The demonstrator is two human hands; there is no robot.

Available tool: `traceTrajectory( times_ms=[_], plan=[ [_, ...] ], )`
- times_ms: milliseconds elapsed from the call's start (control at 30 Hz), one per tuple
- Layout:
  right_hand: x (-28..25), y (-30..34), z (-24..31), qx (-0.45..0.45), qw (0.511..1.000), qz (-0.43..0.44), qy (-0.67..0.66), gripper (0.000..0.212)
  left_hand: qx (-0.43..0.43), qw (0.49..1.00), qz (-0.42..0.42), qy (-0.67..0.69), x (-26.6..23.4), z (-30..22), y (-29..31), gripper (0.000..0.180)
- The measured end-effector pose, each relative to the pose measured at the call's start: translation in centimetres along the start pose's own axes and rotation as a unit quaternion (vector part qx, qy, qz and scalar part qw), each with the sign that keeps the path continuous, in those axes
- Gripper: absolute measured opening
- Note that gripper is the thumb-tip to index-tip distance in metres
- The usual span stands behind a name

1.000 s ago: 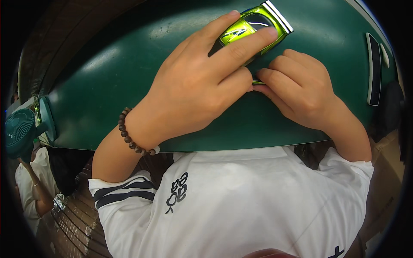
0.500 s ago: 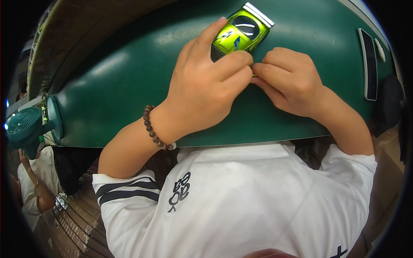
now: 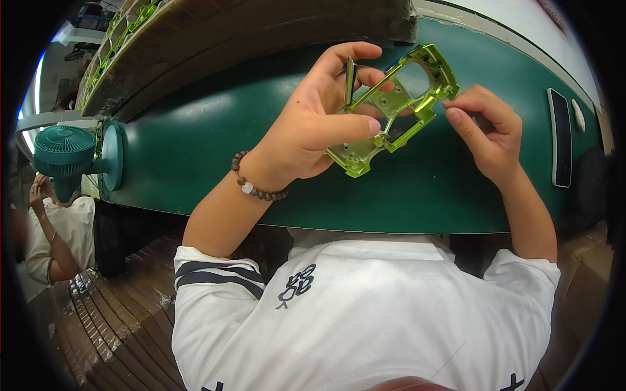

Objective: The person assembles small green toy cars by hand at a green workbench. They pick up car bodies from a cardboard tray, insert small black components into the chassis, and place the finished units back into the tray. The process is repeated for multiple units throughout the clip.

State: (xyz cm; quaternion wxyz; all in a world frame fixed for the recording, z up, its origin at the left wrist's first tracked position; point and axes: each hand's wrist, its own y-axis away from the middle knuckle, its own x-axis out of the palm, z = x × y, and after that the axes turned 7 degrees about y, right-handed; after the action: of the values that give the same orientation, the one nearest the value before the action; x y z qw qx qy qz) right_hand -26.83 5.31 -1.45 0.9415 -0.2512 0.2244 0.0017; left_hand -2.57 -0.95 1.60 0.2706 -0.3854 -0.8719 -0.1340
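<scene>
A hollow lime-green shell [image 3: 427,98] is held above the green desk [image 3: 215,156] in the grip of the left hand [image 3: 300,127]. The right hand [image 3: 489,133] has its grip narrow beside the shell; I cannot tell whether it pinches anything. A fan [image 3: 64,146] is at the desk's left end.

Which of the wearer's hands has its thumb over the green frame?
The left hand, the one wearing the beaded bracelet. The right hand wears none, its fingertips beside the green frame.

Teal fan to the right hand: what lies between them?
Green tabletop, then the left hand and the lime-green frame it holds, as the head view shows.
</scene>
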Motion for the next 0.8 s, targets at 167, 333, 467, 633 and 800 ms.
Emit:
traceTrajectory(
  times_ms=[167, 333, 467, 633, 800],
  plan=[
    [-0.6, 0.4, -0.6, -0.025, 0.999, 0.025, -0.033, 0.021, -0.026, 0.999, 0.024, 0.039, 0.2, -0.5, 0.1, 0.066],
    [-0.3, 0.2, 0.2, 0.080, 0.977, 0.007, -0.198, 0.076, -0.054, 0.996, 0.014, 0.066, 0.1, -0.5, 0.0, 0.070],
    [0.3, 0.2, 1.0, 0.071, 0.979, 0.053, -0.184, 0.101, -0.055, 0.995, 0.009, 0.082, 0.1, -0.9, 0.0, 0.072],
    [0.4, 0.9, 0.6, 0.007, 0.998, 0.051, -0.029, 0.109, -0.088, 0.992, 0.016, 0.089, -0.5, -1.3, -0.2, 0.073],
    [0.4, 0.1, 1.6, -0.042, 0.997, 0.069, 0.003, 0.101, -0.150, 0.983, 0.094, 0.040, -1.1, -0.3, 0.2, 0.069]
  ],
)
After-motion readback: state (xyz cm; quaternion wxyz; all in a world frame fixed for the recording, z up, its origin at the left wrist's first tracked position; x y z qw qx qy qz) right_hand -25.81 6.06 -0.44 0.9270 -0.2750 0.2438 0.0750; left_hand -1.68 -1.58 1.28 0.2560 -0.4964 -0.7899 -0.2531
